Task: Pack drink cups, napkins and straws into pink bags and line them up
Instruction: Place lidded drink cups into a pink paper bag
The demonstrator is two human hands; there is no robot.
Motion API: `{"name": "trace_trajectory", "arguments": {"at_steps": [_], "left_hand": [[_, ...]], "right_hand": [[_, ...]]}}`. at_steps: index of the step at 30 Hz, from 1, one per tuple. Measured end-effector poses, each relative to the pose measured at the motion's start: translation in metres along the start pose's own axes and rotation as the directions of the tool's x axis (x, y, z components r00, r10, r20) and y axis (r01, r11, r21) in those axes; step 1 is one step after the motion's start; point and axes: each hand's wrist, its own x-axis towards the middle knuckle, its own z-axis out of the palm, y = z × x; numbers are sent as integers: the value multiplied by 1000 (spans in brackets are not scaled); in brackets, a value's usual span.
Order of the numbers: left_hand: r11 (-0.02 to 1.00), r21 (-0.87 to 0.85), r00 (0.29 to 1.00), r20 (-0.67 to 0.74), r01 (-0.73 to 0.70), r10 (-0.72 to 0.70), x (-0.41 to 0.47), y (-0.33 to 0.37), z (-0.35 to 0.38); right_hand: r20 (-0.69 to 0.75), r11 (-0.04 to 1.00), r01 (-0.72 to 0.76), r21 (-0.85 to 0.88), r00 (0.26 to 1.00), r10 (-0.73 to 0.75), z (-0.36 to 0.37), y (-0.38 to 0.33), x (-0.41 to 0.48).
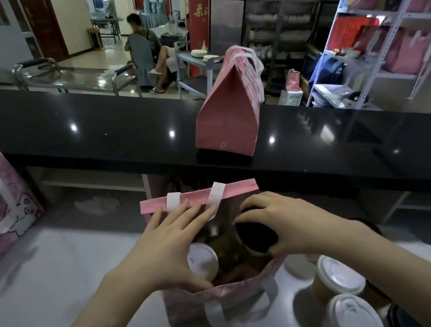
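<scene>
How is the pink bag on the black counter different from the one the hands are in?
The counter bag is closed at the top; the near bag gapes open, with cups inside. The counter bag stands higher, on the black counter; the near bag sits on the grey table. Both are pink with white handles.
</scene>
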Motion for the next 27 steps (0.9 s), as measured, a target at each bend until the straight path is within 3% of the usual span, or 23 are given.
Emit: {"name": "trace_trajectory", "arguments": {"at_steps": [4, 10, 14, 20, 27], "left_hand": [[999, 25, 1000, -6, -27, 27, 0, 13, 6], [997, 69, 999, 9, 31, -31, 4, 15, 10], [991, 77, 992, 44, 111, -114, 6, 4, 5], [989, 88, 992, 46, 116, -121, 4, 1, 6], [990, 98, 993, 48, 100, -105, 3, 4, 6]], "right_hand": [[-3, 998, 57, -4, 998, -57, 11, -20, 18], [-13, 1000, 18, -6, 1000, -18, 15, -34, 39], [17, 995, 100, -31, 995, -99, 15, -42, 28], [-11, 978, 210, -5, 978, -210, 18, -48, 11], [55, 999, 35, -29, 998, -33, 31, -25, 33]]}}
